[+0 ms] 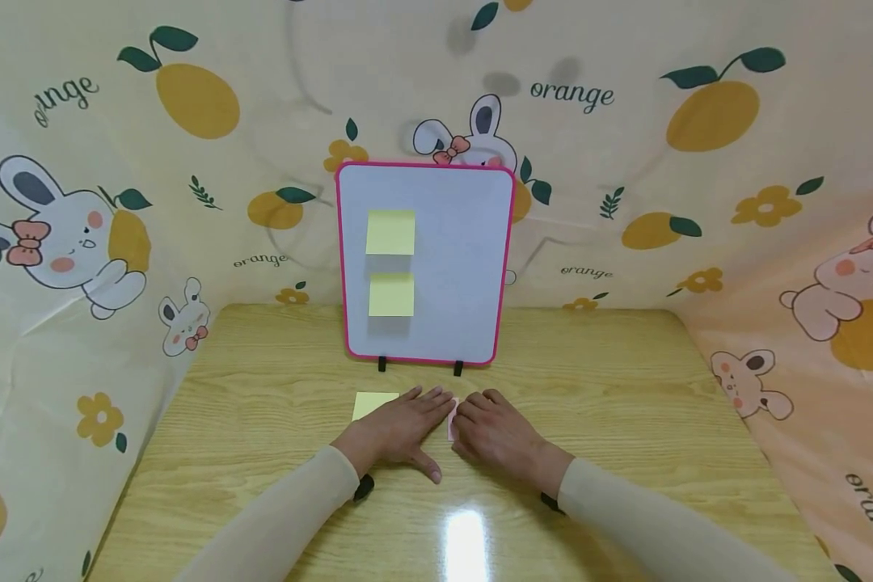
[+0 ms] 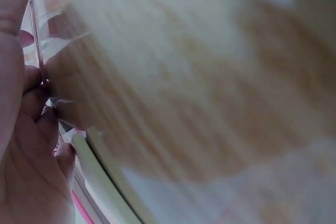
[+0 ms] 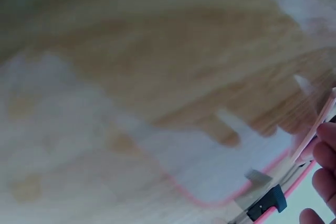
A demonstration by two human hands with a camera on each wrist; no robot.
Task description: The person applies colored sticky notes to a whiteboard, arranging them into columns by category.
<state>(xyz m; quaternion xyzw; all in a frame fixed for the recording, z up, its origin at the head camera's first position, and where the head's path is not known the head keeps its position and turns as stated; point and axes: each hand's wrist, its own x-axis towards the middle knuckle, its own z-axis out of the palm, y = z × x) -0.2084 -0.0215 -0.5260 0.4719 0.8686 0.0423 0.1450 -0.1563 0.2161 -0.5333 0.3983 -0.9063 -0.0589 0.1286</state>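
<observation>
My left hand (image 1: 407, 424) lies low over the table with its fingers straight and thumb spread, the fingertips at the left edge of a pink sticky note pad (image 1: 452, 422). From the other side my right hand (image 1: 498, 432) pinches at the pad with curled fingers and covers most of it. In the right wrist view the pink pad (image 3: 317, 127) appears edge-on beside the right fingers (image 3: 324, 156). A yellow sticky note pad (image 1: 373, 403) lies partly under the left hand; its thick edge (image 2: 105, 174) shows in the left wrist view.
Behind the hands a pink-framed whiteboard (image 1: 461, 259) stands upright on black feet (image 1: 457, 369). Two yellow sticky notes, an upper one (image 1: 390, 232) and a lower one (image 1: 391, 294), hang on its left half. Printed cloth (image 1: 407, 48) surrounds the glossy wooden table (image 1: 626, 388).
</observation>
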